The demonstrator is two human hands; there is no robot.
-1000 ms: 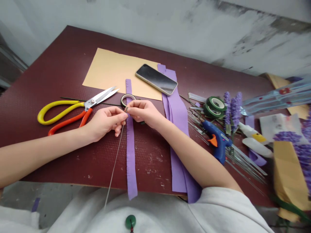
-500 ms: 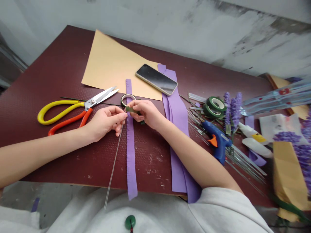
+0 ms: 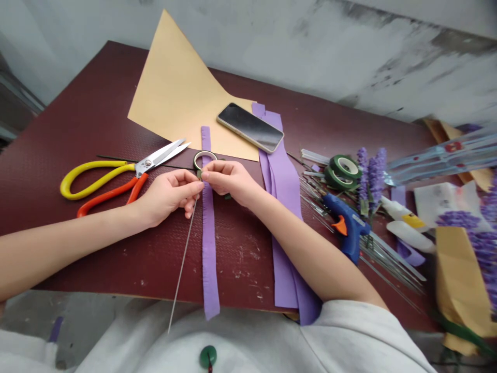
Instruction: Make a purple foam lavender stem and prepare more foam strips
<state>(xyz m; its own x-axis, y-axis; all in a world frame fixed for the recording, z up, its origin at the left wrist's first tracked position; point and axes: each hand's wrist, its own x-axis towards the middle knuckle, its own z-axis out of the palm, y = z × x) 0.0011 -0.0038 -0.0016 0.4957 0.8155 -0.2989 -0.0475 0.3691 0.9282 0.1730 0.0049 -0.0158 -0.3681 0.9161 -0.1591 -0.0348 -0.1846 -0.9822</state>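
Note:
My left hand (image 3: 174,192) pinches the upper end of a thin metal wire (image 3: 181,269), which slants down toward my lap. Close against it, my right hand (image 3: 229,178) is closed on the end of green floral tape (image 3: 199,174) at the wire's tip; my fingers cover most of it. A thin tape roll (image 3: 205,154) lies just beyond my fingertips. Beneath both hands runs a fringed purple paper strip (image 3: 209,248). Scissors (image 3: 147,165) with one yellow and one red handle lie open to the left of my left hand.
A tan paper sheet (image 3: 174,77), its far corner raised, lies under a phone (image 3: 250,127). Wider purple strips (image 3: 285,207) pass beneath my right forearm. Rightward are green tape rolls (image 3: 344,171), a blue glue gun (image 3: 347,223), several wires (image 3: 392,259) and purple flowers (image 3: 370,173).
My right fingers have moved in over the green tape at the wire's tip, leaving less of it showing. The tan sheet's far left corner has lifted. My left hand stays nearly still.

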